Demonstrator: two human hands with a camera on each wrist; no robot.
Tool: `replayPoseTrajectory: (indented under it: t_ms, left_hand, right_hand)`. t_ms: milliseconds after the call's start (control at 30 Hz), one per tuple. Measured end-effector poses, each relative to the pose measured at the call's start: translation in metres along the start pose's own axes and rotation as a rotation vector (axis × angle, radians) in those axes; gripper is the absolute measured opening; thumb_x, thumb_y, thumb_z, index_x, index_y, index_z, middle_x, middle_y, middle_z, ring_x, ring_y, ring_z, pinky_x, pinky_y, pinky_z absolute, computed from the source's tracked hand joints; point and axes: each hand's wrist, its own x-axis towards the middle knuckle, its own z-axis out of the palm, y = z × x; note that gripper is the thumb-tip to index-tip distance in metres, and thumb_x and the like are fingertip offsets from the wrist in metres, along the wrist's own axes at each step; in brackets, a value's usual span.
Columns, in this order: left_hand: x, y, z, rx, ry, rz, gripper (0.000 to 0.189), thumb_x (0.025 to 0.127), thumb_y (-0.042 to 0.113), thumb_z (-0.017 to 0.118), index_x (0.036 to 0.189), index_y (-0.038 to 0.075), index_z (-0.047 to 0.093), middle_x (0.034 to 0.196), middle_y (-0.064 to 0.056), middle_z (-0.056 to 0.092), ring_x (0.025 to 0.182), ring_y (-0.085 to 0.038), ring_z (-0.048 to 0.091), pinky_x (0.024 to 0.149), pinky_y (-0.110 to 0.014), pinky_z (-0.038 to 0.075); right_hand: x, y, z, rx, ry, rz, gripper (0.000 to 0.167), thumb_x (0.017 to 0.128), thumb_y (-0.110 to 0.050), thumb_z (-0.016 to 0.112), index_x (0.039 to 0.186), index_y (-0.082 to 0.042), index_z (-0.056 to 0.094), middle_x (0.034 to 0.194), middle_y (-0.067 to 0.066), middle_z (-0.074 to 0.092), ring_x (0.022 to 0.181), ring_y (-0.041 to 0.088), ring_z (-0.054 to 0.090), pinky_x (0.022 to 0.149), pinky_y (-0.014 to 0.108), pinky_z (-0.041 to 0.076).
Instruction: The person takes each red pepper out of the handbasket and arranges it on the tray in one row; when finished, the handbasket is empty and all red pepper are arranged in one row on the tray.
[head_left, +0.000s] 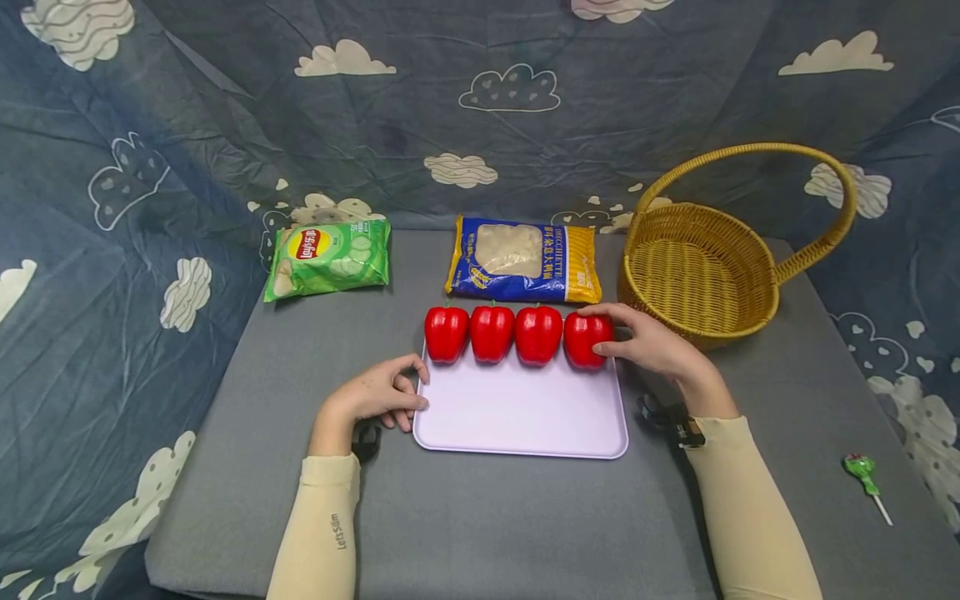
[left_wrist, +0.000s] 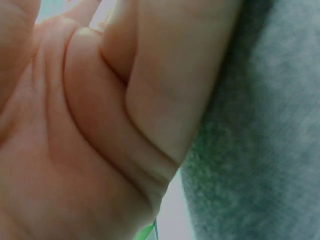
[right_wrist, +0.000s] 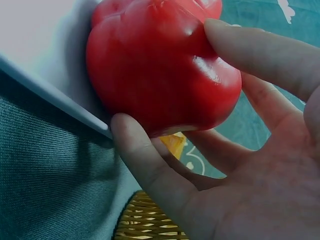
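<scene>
Several red bell peppers stand in a row along the far side of a pale lilac tray. My right hand holds the rightmost pepper, thumb on its near side and fingers round its far right. The right wrist view shows that pepper large, between thumb and fingertips at the tray's rim. At the tray's left edge, my left hand grips the rim with thumb and bent forefinger, its other fingers curled outside. Its palm fills much of the left wrist view.
Behind the tray lies a blue and yellow pasta bag, with a green chip bag farther left. A wicker basket with a tall handle stands right of the peppers. A lollipop lies on the grey table at far right.
</scene>
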Motion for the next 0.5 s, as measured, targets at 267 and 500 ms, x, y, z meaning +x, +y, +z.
replayPoseTrajectory:
  t_ms: [267, 500]
  left_hand:
    - [0.0001, -0.0005, -0.0003, 0.003, -0.001, 0.000, 0.034, 0.094, 0.018, 0.078, 0.120, 0.013, 0.056, 0.073, -0.006, 0.074, 0.058, -0.017, 0.072, 0.053, -0.030, 0.054]
    - [0.0023, -0.0001, -0.0011, 0.016, -0.002, -0.009, 0.034, 0.095, 0.019, 0.078, 0.121, 0.014, 0.056, 0.074, -0.007, 0.074, 0.058, -0.017, 0.072, 0.053, -0.030, 0.054]
  right_hand:
    - [0.0000, 0.0011, -0.0017, 0.035, -0.004, 0.002, 0.067, 0.096, -0.018, 0.077, 0.156, -0.026, 0.048, 0.164, 0.019, 0.039, 0.151, 0.045, 0.032, 0.114, 0.069, 0.043]
    - [0.0002, 0.0029, -0.0029, 0.060, -0.001, 0.018, 0.068, 0.096, -0.021, 0.078, 0.156, -0.026, 0.047, 0.166, 0.019, 0.037, 0.153, 0.046, 0.030, 0.115, 0.072, 0.040]
